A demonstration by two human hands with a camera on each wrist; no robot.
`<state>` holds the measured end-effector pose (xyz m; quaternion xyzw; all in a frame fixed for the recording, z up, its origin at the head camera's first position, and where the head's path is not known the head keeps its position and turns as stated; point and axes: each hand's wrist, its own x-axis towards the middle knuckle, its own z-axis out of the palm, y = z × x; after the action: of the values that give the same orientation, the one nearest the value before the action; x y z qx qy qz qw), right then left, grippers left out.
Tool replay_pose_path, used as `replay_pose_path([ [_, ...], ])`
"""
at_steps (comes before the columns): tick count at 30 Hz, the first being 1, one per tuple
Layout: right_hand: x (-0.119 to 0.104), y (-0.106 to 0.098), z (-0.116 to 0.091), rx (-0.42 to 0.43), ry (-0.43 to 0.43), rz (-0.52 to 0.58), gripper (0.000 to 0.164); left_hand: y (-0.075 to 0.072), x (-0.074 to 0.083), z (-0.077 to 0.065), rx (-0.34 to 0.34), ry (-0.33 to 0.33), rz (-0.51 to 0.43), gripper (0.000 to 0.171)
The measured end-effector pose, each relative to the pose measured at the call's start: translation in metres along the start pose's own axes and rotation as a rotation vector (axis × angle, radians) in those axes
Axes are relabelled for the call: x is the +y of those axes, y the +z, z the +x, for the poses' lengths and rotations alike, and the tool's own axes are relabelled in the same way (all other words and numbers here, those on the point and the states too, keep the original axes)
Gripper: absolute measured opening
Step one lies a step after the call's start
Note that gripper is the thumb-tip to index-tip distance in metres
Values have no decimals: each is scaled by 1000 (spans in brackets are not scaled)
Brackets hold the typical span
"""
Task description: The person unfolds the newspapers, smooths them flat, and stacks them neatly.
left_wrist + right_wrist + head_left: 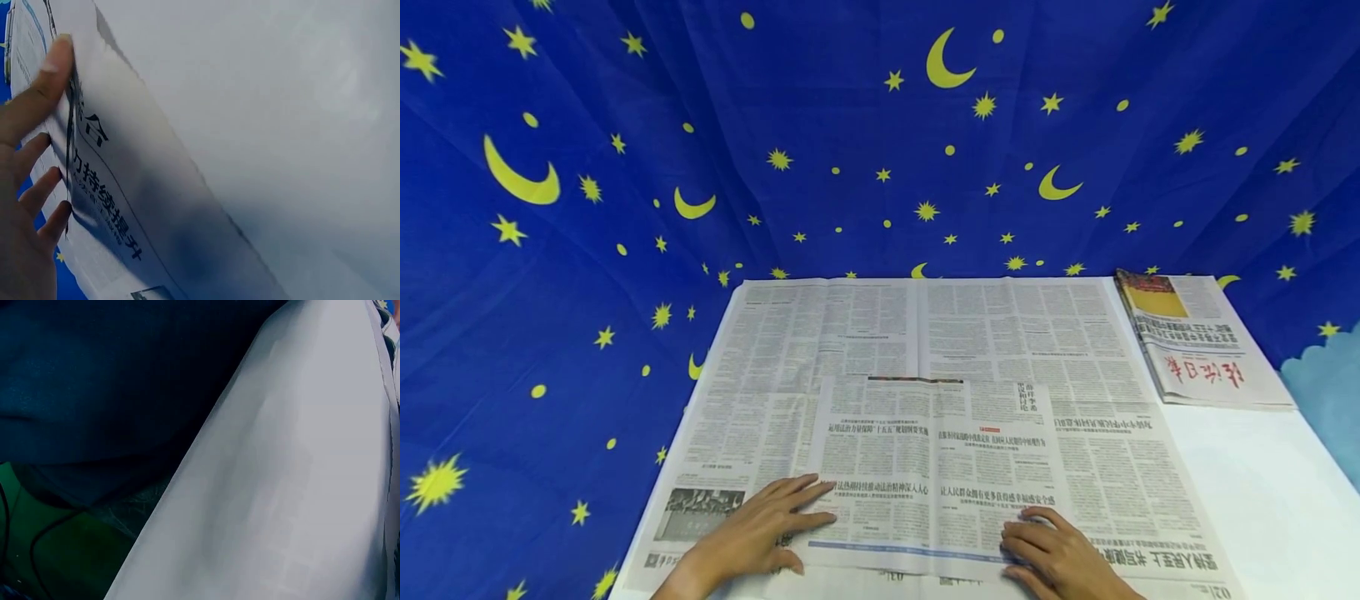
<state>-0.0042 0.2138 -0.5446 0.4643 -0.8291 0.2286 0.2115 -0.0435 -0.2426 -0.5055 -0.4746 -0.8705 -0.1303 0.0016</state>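
Note:
A smaller newspaper sheet (917,454) with a centre crease lies on top of a larger spread newspaper (775,358). My left hand (760,527) rests at the smaller sheet's lower left edge, fingers spread and reaching onto the print. In the left wrist view, the left thumb (59,65) lies along a paper edge, with a raised page edge beside it. At the lower right edge of the smaller sheet, my right hand (1056,552) touches the paper with slightly bent fingers. The right wrist view barely catches that hand's work.
A folded newspaper (1210,350) with red characters lies at the back right of the white table (1262,483). Blue cloth (865,108) with yellow moons and stars hangs behind and at the sides. Below the table edge, a dark cable (40,534) crosses a green floor.

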Motion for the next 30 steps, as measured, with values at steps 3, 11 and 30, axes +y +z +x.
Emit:
replay_pose_path([
  [3,0,0,-1,-11,8,0,22,-1,1,0,19,18,16,56],
  [11,-2,0,-5,-8,11,-8,25,-7,6,6,139,81,-80,22],
  [30,-10,-7,-18,-166,78,-79,35,15,8,-5,68,101,94,51],
])
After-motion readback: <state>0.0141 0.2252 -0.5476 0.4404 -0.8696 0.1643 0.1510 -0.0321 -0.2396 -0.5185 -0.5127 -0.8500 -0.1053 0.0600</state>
